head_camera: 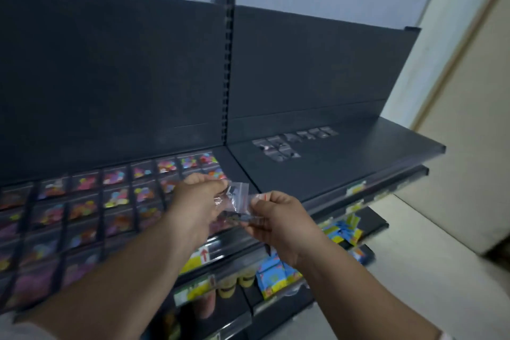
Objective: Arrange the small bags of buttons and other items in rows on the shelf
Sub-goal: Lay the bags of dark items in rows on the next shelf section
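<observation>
Right now, your left hand [197, 201] and right hand [278, 218] hold a clump of small clear bags [234, 197], fingers [260, 203] curled and pinching the plastic, over the front edge of the shelf [358, 152]. Colourful button bags [116, 196] lie in rows on its left section, and several dark-filled bags [292, 142] lie farther right.
</observation>
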`<state>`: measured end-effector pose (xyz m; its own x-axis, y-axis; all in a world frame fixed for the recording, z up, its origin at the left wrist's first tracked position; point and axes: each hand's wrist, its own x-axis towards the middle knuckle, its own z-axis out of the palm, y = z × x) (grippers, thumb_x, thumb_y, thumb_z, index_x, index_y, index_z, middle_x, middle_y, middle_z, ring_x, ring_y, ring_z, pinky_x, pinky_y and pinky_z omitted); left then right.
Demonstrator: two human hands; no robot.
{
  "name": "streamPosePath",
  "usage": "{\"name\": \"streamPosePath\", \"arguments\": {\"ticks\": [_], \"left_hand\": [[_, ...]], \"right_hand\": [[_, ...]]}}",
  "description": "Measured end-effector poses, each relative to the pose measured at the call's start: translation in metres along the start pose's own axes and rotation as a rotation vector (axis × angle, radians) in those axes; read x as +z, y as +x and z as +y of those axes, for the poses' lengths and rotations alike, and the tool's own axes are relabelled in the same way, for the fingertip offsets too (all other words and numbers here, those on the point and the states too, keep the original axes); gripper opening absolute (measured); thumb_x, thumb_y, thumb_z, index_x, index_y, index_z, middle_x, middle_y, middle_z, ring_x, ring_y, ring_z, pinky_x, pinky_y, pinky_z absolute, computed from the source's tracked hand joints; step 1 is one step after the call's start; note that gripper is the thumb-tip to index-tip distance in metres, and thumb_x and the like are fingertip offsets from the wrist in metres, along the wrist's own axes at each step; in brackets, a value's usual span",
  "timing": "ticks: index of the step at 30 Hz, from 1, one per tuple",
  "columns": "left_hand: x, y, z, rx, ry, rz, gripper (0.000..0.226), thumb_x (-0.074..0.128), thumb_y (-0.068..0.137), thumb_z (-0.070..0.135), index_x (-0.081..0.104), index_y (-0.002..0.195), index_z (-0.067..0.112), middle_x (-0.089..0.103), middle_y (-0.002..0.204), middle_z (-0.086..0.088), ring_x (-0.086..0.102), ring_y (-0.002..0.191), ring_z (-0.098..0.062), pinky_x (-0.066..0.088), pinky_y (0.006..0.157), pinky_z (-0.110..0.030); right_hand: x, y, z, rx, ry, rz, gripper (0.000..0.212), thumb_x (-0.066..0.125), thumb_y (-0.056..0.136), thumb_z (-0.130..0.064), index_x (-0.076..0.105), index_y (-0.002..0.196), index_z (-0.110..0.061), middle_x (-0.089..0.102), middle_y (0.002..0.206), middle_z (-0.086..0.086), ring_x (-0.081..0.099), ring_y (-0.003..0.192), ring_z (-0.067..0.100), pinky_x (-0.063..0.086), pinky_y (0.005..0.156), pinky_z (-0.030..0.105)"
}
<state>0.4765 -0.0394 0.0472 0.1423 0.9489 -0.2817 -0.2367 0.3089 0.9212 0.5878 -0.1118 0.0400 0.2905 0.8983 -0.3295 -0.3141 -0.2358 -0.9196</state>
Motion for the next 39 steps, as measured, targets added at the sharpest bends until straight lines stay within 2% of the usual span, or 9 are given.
{"name": "streamPosePath", "arguments": {"ticks": [3, 7, 10, 13, 21, 27, 31, 36, 39], "left_hand": [[0.040, -0.012, -0.023, 0.019, 0.134, -0.031, 0.022, 0.064, 0.084, 0.002, 0.049, 0.072, 0.012, 0.055, 0.070, -0.009, 0.051, 0.057, -0.020, 0.047, 0.059, -0.030], [0.083, -0.021, -0.042, 0.074, 0.331, -0.056, 0.022, 0.070, 0.081, 0.014, 0.051, 0.070, 0.013, 0.054, 0.068, -0.008, 0.047, 0.060, -0.021, 0.037, 0.056, -0.028], [0.113, -0.027, -0.049, 0.070, 0.403, -0.108, 0.022, 0.068, 0.085, 0.017, 0.050, 0.074, 0.012, 0.051, 0.067, -0.007, 0.044, 0.053, -0.018, 0.035, 0.047, -0.023], [0.136, -0.024, -0.055, -0.023, 0.324, -0.158, 0.023, 0.066, 0.087, 0.012, 0.046, 0.076, 0.011, 0.053, 0.070, -0.009, 0.058, 0.055, -0.020, 0.034, 0.036, -0.017], [0.189, 0.023, -0.055, -0.210, 0.127, -0.328, 0.020, 0.060, 0.084, -0.008, 0.049, 0.089, 0.008, 0.060, 0.074, -0.012, 0.058, 0.061, -0.018, 0.055, 0.060, -0.030], [0.216, 0.089, -0.045, -0.300, 0.155, -0.346, 0.025, 0.045, 0.085, -0.015, 0.058, 0.104, -0.005, 0.059, 0.082, -0.020, 0.056, 0.061, -0.020, 0.055, 0.047, -0.020], [0.225, 0.121, -0.038, -0.298, 0.176, -0.342, 0.019, 0.046, 0.089, -0.011, 0.060, 0.093, 0.001, 0.059, 0.074, -0.013, 0.055, 0.061, -0.017, 0.053, 0.050, -0.020], [0.227, 0.148, -0.034, -0.208, 0.236, -0.264, 0.014, 0.055, 0.089, -0.003, 0.059, 0.096, 0.007, 0.066, 0.078, -0.007, 0.060, 0.062, -0.017, 0.054, 0.057, -0.027], [0.230, 0.164, -0.036, -0.146, 0.298, -0.214, 0.013, 0.057, 0.088, -0.001, 0.059, 0.083, 0.012, 0.066, 0.081, -0.007, 0.060, 0.064, -0.018, 0.051, 0.061, -0.029]], "right_hand": [[-0.046, -0.014, -0.007, -0.020, 0.040, 0.048, 0.015, 0.053, 0.092, -0.006, 0.052, 0.079, -0.012, 0.062, 0.077, 0.012, 0.062, 0.062, 0.020, 0.051, 0.051, 0.023], [-0.097, -0.026, -0.017, -0.051, 0.056, 0.110, 0.017, 0.054, 0.092, -0.006, 0.051, 0.076, -0.012, 0.059, 0.061, 0.004, 0.061, 0.060, 0.019, 0.054, 0.055, 0.025], [-0.127, -0.028, -0.023, -0.083, 0.060, 0.154, 0.015, 0.053, 0.092, -0.006, 0.051, 0.078, -0.011, 0.057, 0.068, 0.010, 0.061, 0.063, 0.021, 0.053, 0.054, 0.024], [-0.150, -0.023, -0.030, -0.104, 0.069, 0.185, 0.011, 0.053, 0.092, -0.008, 0.053, 0.082, -0.011, 0.058, 0.078, 0.014, 0.062, 0.062, 0.019, 0.053, 0.054, 0.024], [-0.192, 0.031, -0.056, -0.141, -0.081, 0.300, 0.018, 0.053, 0.093, -0.009, 0.053, 0.075, -0.013, 0.059, 0.072, 0.005, 0.059, 0.061, 0.014, 0.052, 0.058, 0.024], [-0.209, 0.101, -0.085, -0.162, -0.231, 0.334, 0.016, 0.053, 0.093, -0.015, 0.054, 0.077, -0.015, 0.059, 0.079, 0.007, 0.057, 0.074, 0.018, 0.050, 0.062, 0.025], [-0.214, 0.139, -0.097, -0.151, -0.222, 0.293, 0.016, 0.053, 0.094, -0.017, 0.056, 0.079, -0.014, 0.061, 0.077, 0.005, 0.060, 0.073, 0.017, 0.053, 0.064, 0.027], [-0.223, 0.177, -0.110, -0.147, -0.273, 0.224, 0.018, 0.053, 0.095, -0.017, 0.058, 0.078, -0.014, 0.058, 0.069, 0.001, 0.057, 0.070, 0.015, 0.052, 0.067, 0.029], [-0.233, 0.203, -0.117, -0.158, -0.324, 0.170, 0.015, 0.055, 0.094, -0.017, 0.060, 0.081, -0.012, 0.057, 0.066, 0.002, 0.054, 0.065, 0.013, 0.049, 0.066, 0.029]]}}
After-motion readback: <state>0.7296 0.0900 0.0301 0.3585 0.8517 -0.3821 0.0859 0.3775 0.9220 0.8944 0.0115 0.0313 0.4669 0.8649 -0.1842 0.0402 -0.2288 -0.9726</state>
